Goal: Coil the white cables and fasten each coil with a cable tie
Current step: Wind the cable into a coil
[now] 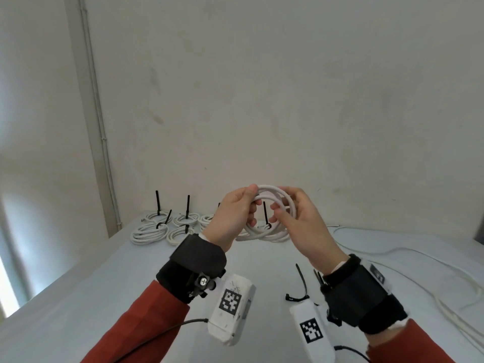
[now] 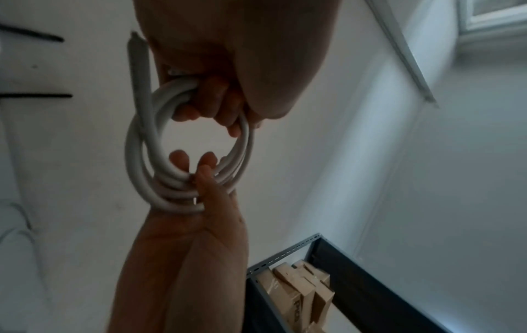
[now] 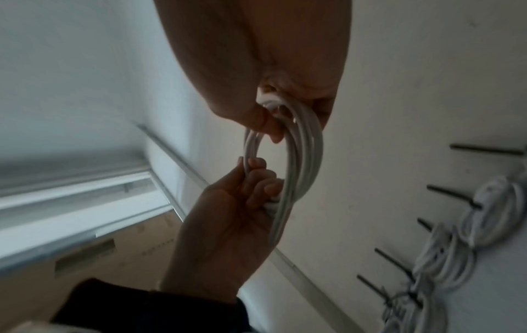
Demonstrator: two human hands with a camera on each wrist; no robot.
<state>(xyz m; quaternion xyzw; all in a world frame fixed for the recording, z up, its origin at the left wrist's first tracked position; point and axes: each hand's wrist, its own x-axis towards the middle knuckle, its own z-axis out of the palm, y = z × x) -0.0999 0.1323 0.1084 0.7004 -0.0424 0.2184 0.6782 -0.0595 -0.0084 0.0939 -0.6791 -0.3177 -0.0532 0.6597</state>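
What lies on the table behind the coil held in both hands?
By the wall lie finished coils fastened with black cable ties. One shows below the held coil; the left hand and right hand cover others, so the count is unclear.

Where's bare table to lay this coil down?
Bare table for the coil: near-left, between the tied coils and the left sleeve; also the centre, between tied coils and loose cable ties. Crowded: far edge, and right side with loose cable.

Dim light, left hand (image 2: 228,56) curled round white cable coil (image 2: 136,162), right hand (image 2: 193,247) clasping opposite side, seemingly cardboard boxes (image 2: 299,288) beyond
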